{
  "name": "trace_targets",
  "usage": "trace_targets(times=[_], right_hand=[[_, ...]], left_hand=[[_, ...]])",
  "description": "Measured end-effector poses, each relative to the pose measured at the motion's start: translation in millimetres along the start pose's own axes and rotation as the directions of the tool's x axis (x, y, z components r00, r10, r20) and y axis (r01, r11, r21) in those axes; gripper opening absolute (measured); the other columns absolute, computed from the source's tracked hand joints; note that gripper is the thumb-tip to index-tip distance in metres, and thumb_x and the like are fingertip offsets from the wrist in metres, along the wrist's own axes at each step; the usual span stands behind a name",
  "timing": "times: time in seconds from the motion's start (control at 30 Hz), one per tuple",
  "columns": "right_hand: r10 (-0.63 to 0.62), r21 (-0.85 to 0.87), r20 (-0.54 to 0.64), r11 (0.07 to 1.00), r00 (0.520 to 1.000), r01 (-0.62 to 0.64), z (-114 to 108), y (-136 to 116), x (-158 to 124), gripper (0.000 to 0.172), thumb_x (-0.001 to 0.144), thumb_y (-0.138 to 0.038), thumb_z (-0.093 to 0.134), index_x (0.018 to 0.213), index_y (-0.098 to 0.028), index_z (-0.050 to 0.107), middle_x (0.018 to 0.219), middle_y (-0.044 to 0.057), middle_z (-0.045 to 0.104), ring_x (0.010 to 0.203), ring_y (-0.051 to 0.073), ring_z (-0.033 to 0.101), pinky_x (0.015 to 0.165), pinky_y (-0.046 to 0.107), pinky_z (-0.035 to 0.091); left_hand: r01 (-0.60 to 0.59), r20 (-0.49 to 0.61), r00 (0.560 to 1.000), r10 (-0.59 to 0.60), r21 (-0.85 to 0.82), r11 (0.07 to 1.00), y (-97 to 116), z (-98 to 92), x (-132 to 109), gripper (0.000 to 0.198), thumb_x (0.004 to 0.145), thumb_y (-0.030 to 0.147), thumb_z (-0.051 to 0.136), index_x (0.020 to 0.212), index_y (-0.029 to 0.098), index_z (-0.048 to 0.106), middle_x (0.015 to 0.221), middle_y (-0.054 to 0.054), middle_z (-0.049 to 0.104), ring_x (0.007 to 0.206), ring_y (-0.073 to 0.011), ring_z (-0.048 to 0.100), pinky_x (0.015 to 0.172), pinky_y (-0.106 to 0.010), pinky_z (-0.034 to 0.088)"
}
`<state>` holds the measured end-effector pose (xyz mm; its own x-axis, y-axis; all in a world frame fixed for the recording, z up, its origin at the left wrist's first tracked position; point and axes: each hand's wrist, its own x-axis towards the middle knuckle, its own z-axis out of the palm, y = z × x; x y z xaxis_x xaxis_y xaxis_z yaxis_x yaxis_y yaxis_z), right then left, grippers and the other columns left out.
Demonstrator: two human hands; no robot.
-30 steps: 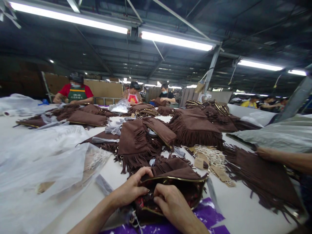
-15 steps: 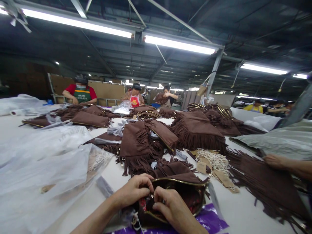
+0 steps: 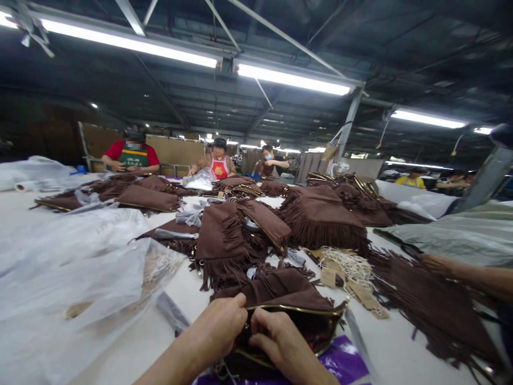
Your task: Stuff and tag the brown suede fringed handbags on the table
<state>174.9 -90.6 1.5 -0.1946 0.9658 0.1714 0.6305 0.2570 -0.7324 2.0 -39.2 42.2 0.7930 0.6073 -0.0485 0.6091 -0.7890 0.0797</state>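
A brown fringed bag (image 3: 284, 287) lies unzipped in front of me, its gold-edged mouth gaping and its inside dark. My left hand (image 3: 222, 326) is closed at the left end of the zip edge, knuckles up; what its fingertips pinch is hidden. Just right of it, my right hand (image 3: 276, 337) reaches over the near edge into the mouth with curled fingers, and whatever they hold is too small to make out. Purple plastic (image 3: 347, 359) shows under the bag. Beyond it lies another fringed brown bag (image 3: 218, 235).
White plastic sheeting (image 3: 68, 267) covers the left side. Tags with white strings (image 3: 350, 267) lie right of the bag. Another person's hand (image 3: 441, 263) touches a fringed piece (image 3: 425, 299) at the right. More brown bags (image 3: 324, 214) are piled farther back, with people behind them.
My left hand has turned knuckles up and shifted slightly over the bag's left end, covering the red lining seen there. My right hand has barely moved.
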Motion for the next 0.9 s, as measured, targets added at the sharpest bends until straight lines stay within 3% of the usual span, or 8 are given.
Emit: trace_targets(times=[0.17,0.27,0.33,0.43,0.5,0.57,0.73,0.9], right_hand=[[-0.012,-0.111,0.042,0.994,0.999,0.017,-14,-8,-2,0.014,0.071,-0.010,0.058,0.072,-0.021,0.050,0.075,-0.003,0.059,0.074,0.016,0.054,0.067,0.026,0.033],[-0.032,-0.144,-0.047,0.989,0.998,0.025,-29,-20,-1,0.008,0.080,-0.018,0.054,0.074,-0.021,0.051,0.078,0.000,0.060,0.078,0.018,0.055,0.072,0.029,0.035],[0.001,0.017,-0.132,1.000,0.991,0.001,-35,-28,4,0.015,0.086,-0.028,0.051,0.073,-0.021,0.050,0.070,-0.001,0.057,0.068,0.015,0.052,0.064,0.027,0.036],[0.165,0.480,-0.104,0.872,0.981,-0.095,-32,-34,14,0.034,0.084,-0.053,0.054,0.073,-0.022,0.047,0.057,-0.006,0.050,0.045,0.008,0.035,0.044,0.021,0.025],[0.242,0.711,-0.055,0.691,0.969,-0.132,-26,-35,20,0.046,0.075,-0.063,0.064,0.072,-0.021,0.047,0.054,-0.009,0.047,0.041,0.005,0.025,0.039,0.019,0.016],[0.281,0.837,-0.048,0.535,0.958,-0.115,-18,-33,25,0.052,0.066,-0.064,0.075,0.071,-0.020,0.048,0.053,-0.010,0.045,0.042,0.003,0.023,0.039,0.017,0.013],[0.259,0.938,-0.074,0.346,0.963,-0.021,-7,-22,32,0.055,0.062,-0.066,0.079,0.076,-0.019,0.054,0.055,-0.008,0.049,0.044,0.003,0.029,0.041,0.016,0.016],[0.062,0.866,-0.149,0.490,0.987,0.100,-5,-14,35,0.045,0.080,-0.061,0.068,0.079,-0.018,0.056,0.054,-0.008,0.047,0.043,0.003,0.026,0.041,0.018,0.015]], left_hand=[[-0.114,-0.202,0.974,0.104,-0.041,0.993,1,-1.7,-3,0.015,0.076,0.007,0.049,0.079,0.016,0.061,0.097,-0.010,0.062,0.087,-0.0247,0.061,0.075,-0.034,0.051],[-0.251,-0.493,0.866,0.085,-0.282,0.926,2,-8.1,-6,0.014,0.075,0.007,0.046,0.072,0.018,0.053,0.098,-0.010,0.060,0.091,-0.0223,0.058,0.077,-0.032,0.048],[-0.319,-0.588,0.806,-0.061,-0.519,0.793,5,-11.2,-7,0.012,0.077,0.011,0.044,0.069,0.019,0.048,0.088,-0.008,0.060,0.082,-0.0188,0.058,0.071,-0.028,0.047],[-0.228,-0.328,0.912,-0.246,-0.905,0.360,9,-9.2,-4,0.015,0.085,0.030,0.044,0.076,0.019,0.050,0.056,0.002,0.054,0.044,-0.0096,0.044,0.043,-0.020,0.035],[-0.112,-0.119,0.964,-0.236,-0.993,0.043,11,-2.8,1,0.025,0.084,0.044,0.047,0.079,0.020,0.050,0.050,0.005,0.053,0.031,-0.0062,0.034,0.033,-0.017,0.022],[-0.078,-0.048,0.968,-0.247,-0.990,-0.114,11,6.3,8,0.031,0.077,0.050,0.056,0.074,0.020,0.048,0.055,0.004,0.058,0.032,-0.0059,0.040,0.031,-0.016,0.025],[-0.017,-0.007,0.949,-0.316,-0.999,-0.030,10,28.0,20,0.022,0.061,0.034,0.064,0.072,0.018,0.053,0.050,0.002,0.060,0.037,-0.0082,0.047,0.038,-0.017,0.037],[0.031,-0.014,0.931,-0.366,-0.993,0.116,14,32.2,21,0.017,0.059,0.022,0.053,0.074,0.016,0.059,0.055,0.003,0.060,0.043,-0.0099,0.048,0.043,-0.019,0.038]])
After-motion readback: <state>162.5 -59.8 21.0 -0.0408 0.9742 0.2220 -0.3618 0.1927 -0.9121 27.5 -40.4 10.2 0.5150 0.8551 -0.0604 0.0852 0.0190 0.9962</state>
